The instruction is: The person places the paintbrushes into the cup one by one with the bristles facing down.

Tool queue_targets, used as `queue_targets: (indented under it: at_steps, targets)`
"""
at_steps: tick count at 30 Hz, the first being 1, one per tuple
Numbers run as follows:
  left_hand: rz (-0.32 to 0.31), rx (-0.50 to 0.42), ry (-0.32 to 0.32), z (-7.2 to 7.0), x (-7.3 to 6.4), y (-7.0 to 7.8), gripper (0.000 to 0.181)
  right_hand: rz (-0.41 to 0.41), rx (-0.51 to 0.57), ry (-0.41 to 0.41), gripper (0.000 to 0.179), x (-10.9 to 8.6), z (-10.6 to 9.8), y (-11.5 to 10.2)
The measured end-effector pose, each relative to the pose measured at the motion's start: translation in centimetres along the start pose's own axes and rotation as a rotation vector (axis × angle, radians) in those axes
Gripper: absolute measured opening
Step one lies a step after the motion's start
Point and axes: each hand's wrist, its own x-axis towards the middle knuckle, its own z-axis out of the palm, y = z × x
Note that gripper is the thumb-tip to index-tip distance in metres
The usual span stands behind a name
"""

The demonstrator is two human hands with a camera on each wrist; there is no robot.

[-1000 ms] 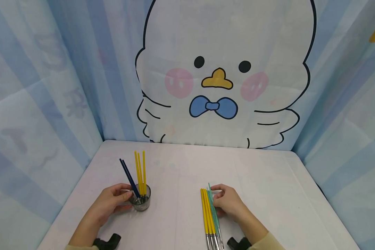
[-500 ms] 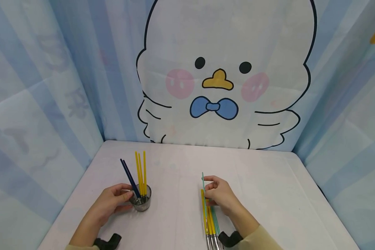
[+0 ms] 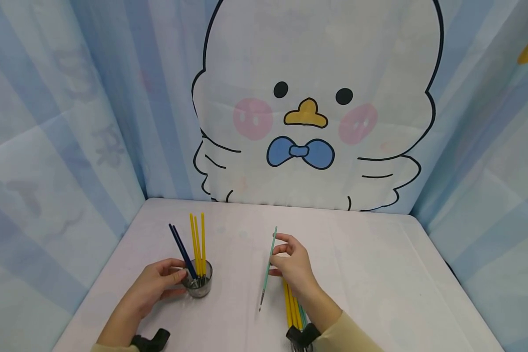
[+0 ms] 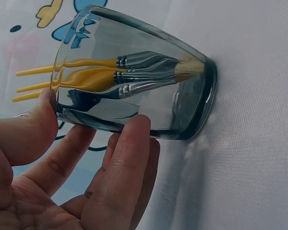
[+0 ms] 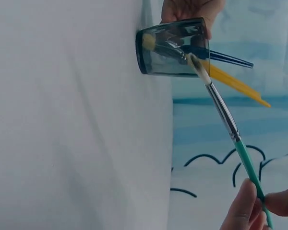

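A small tinted glass (image 3: 200,289) stands on the table at left, brush heads down inside it. Several yellow paintbrushes (image 3: 197,244) and two dark blue ones (image 3: 182,251) poke out of its top. My left hand (image 3: 160,281) holds the glass from its left side, thumb near the rim and fingers along the wall (image 4: 134,129). Right of the glass, my right hand (image 3: 296,268) pinches a green paintbrush (image 3: 266,281) by its handle, bristles pointing down, raised off the table. In the right wrist view the white bristles (image 5: 199,68) overlap the glass, but the head view shows them apart.
More yellow paintbrushes (image 3: 290,304) lie side by side under my right forearm, with green ones (image 3: 303,317) at their right; the sleeve and wrist mount partly hide them. A white cloth (image 3: 356,254) covers the table. Patterned curtains (image 3: 61,122) enclose the back and sides.
My right hand has lifted a green paintbrush from the row and moved it left and away from me, tilting it. The left hand and the glass have stayed put.
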Motion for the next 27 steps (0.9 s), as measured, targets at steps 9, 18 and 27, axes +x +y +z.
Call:
queue_targets:
  at_steps: [9, 18, 27]
  targets:
    - [-0.002, 0.001, -0.007, -0.1, 0.1, -0.1, 0.037, -0.083, 0.136, -0.014, 0.059, 0.0, 3.8, -1.0]
    - [-0.012, -0.003, -0.003, 0.0, 0.1, 0.0, 0.037, -0.162, 0.211, -0.003, 0.057, -0.2, 6.9, -1.9]
    - [-0.018, -0.001, 0.002, 0.0, 0.2, -0.1, 0.037, -0.246, 0.221, -0.02, 0.054, -0.7, 9.0, -2.8]
